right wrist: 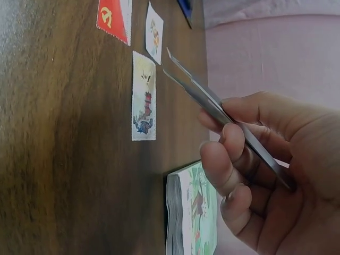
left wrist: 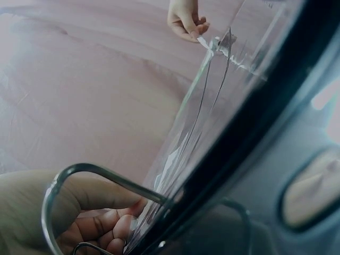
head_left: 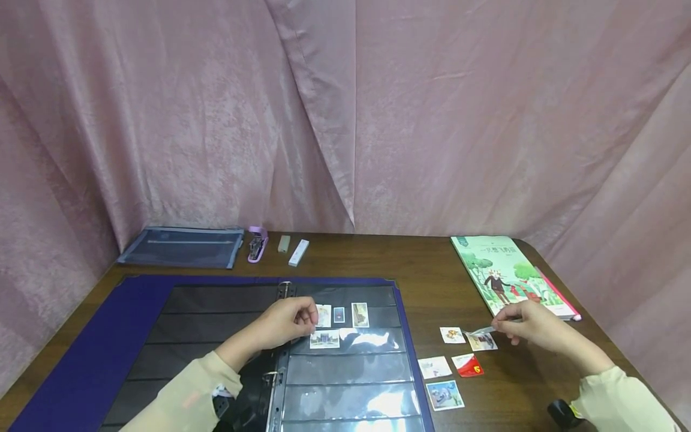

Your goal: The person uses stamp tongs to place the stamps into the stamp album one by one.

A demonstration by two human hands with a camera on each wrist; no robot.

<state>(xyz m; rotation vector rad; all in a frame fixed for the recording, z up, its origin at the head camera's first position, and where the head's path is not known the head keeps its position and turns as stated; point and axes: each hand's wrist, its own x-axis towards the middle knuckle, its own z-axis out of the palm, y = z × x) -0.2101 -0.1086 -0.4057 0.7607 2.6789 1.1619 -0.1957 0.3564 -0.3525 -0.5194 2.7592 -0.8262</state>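
Between 7 and 8 o'clock, the left hand (left wrist: 90,212) has its thumb and fingers bunched at the edge of a clear sheet (left wrist: 183,141). A metal ring (left wrist: 79,167) arches across in front of that hand, a smaller loop below it. A dark band (left wrist: 228,143) slants from nearly 2 o'clock to past 6. At 12, the right hand (left wrist: 186,20) has a slim pale thing (left wrist: 203,43), too blurred to name, at its fingertips. Pink cloth (left wrist: 79,106) spreads around 10.

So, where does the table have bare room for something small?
Bare wood shows between the white block and the green book. Another patch lies between the red stamp and right sleeve. Crowded: beside the stamp album, where loose stamps lie.
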